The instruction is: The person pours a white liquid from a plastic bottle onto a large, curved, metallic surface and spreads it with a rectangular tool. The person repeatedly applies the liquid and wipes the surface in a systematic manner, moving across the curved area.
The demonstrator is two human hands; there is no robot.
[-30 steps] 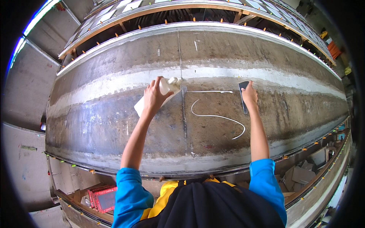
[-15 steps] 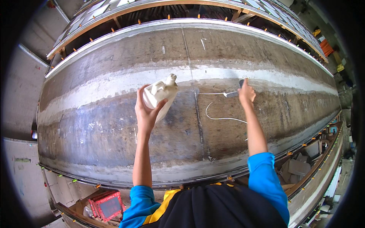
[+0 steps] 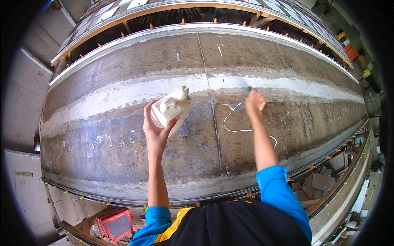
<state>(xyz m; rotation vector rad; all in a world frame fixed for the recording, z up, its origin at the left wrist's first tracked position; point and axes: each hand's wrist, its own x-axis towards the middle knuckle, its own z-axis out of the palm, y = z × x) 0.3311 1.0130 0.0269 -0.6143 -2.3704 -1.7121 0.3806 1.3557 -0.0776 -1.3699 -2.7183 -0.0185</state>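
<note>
My left hand (image 3: 155, 130) is wrapped round a white plastic jug (image 3: 169, 110), tilted with its open-looking neck up and away from me, above the long worn tabletop (image 3: 172, 151). To its right, my right hand (image 3: 255, 101) is closed on a flat scraper (image 3: 239, 107) with a dark grip, partly hidden and blurred. White paste sits at the scraper's left edge, and a thin streak runs left from it. Just nearer to me, a curved bead of white glue-like liquid (image 3: 236, 130) lies on the tabletop, passing behind my right forearm.
A pale white band (image 3: 135, 87) runs along the tabletop, crossed by a dark seam (image 3: 214, 127). Small orange pegs line its edges. Beyond stands a wooden rack (image 3: 164, 11) with pale panels. Below the near edge are red-framed pieces (image 3: 119, 224) and cardboard scraps (image 3: 322, 181).
My right hand has moved left with the scraper, which pushes the white paste left and shortens the streak. More of the curved bead shows on the right. The jug has shifted slightly.
</note>
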